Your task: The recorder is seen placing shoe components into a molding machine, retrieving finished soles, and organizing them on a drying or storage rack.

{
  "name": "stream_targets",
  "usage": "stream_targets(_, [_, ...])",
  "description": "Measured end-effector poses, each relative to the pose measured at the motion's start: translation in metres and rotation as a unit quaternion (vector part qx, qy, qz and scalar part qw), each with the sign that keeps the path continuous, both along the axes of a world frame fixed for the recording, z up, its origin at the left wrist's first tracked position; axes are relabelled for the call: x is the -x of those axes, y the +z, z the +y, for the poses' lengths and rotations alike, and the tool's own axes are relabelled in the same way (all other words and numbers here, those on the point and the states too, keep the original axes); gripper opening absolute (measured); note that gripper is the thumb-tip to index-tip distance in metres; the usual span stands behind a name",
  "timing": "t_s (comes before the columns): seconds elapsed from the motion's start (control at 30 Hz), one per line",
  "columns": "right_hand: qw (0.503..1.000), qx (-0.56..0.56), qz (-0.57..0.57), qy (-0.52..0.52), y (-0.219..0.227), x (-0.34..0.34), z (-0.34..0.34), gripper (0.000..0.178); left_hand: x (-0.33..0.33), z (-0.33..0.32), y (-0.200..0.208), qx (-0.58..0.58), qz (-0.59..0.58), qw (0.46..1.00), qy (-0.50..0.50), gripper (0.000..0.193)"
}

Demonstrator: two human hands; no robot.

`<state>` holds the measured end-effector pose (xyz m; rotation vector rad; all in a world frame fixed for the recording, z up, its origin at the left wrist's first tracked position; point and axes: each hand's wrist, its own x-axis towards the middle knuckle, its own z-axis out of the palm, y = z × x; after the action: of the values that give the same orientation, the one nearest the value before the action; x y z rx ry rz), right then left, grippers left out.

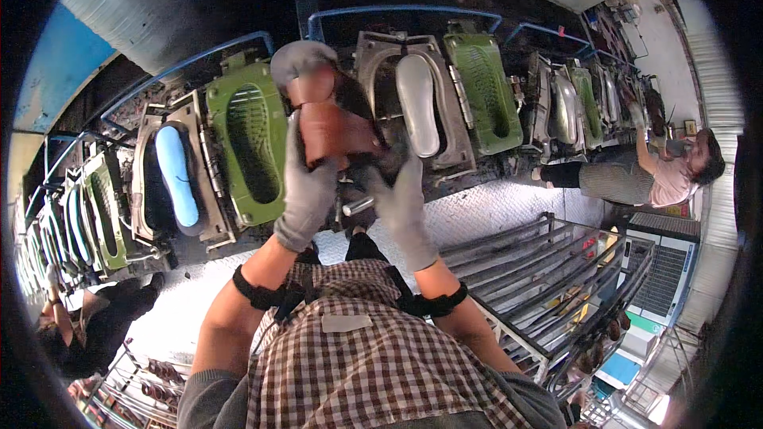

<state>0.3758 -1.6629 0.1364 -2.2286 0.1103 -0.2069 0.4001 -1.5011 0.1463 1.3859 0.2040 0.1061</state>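
Gloved left hand (308, 195) gripping a blurred brown shoe-like piece (338, 131) just right of a large green mould (253, 143), gloved right hand (403, 206) showing farther right of that mould, its grip too blurred to tell, blue sole-shaped form (176, 176) sitting left of the mould.

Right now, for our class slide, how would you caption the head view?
Gloved left hand holds a motion-blurred brown piece, right hand close by, before green shoe-sole moulds.

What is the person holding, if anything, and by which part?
What looks like a brown shoe upper, blurred; the gloved left hand holds its left side. Whether the right hand grips it cannot be told.
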Motion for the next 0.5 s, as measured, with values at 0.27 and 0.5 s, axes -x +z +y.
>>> stream_targets(0.27, [0.922,-0.367,0.038,-0.115,-0.029,-0.026,-0.154,0.045,-0.063,-0.141,-0.105,0.332,0.088,0.927,-0.153,0.1])
stream_targets(0.5, [0.882,-0.397,0.171,-0.187,0.022,-0.097,-0.193,0.055,-0.142,-0.166,-0.127,0.184,0.233,0.953,-0.059,0.038])
